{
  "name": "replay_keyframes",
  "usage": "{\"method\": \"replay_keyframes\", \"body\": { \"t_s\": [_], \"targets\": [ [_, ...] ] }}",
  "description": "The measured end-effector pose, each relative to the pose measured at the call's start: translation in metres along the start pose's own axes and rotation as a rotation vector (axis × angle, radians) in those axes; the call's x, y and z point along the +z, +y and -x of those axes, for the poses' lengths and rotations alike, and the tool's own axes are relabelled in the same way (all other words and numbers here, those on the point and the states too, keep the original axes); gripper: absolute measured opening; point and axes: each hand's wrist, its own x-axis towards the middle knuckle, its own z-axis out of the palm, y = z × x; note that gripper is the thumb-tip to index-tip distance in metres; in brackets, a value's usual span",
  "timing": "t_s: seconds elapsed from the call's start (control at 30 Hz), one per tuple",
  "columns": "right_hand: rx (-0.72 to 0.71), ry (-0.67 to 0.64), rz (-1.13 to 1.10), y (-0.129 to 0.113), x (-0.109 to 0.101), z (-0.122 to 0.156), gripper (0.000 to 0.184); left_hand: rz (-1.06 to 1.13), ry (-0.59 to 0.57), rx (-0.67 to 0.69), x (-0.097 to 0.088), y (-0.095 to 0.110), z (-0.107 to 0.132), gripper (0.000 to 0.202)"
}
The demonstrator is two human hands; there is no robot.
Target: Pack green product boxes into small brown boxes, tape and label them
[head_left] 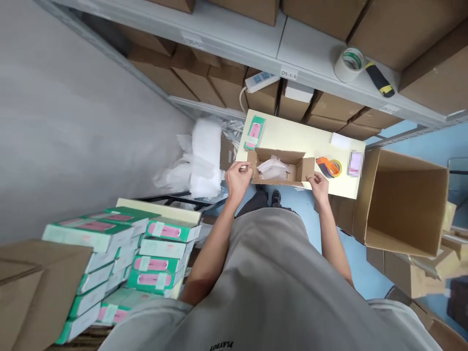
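Observation:
A small cardboard box point(281, 155) stands open at the table's front edge, its flaps folded outward. Crumpled white translucent wrapping point(273, 170) lies inside, and anything under it is hidden. My left hand point(238, 181) pinches the left end flap between thumb and fingers. At the opposite end, my right hand point(319, 187) grips the right flap near its lower corner. Just beyond my right hand is an orange tape dispenser point(326, 167) with a roll of yellowish tape. A green and pink product box point(255, 130) lies on the table's far left.
Shelves point(234, 34) of cardboard boxes rise behind the pale table point(288, 131). A large open carton point(405, 204) stands to the right. Stacked green and pink boxes point(153, 263) are at lower left; a white wrap roll point(205, 161) stands left. A tape roll point(350, 64) and cutter point(379, 79) rest on the shelf.

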Motion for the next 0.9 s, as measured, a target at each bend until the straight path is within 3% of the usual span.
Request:
{"method": "replay_keyframes", "body": {
  "t_s": [0.2, 0.4, 0.6, 0.77, 0.9],
  "targets": [
    [0.026, 0.104, 0.02, 0.006, 0.013, -0.031, 0.052, -0.035, -0.105, 0.092, 0.025, 0.007, -0.052, 0.017],
    [0.111, 0.197, 0.088, 0.009, 0.03, -0.055, 0.038, -0.066, -0.23, 0.104, 0.039, 0.004, -0.084, 0.015],
    [0.179, 0.308, 0.089, 0.014, 0.029, -0.049, 0.039, -0.008, -0.322, 0.056, 0.035, -0.01, -0.112, 0.019],
    [0.146, 0.302, 0.182, 0.009, 0.021, -0.045, 0.046, -0.149, -0.267, 0.03, 0.041, -0.022, -0.14, 0.02],
    [0.087, 0.284, 0.253, -0.003, 0.014, -0.051, 0.049, -0.299, -0.238, -0.03, 0.067, -0.022, -0.15, 0.061]
  ]
}}
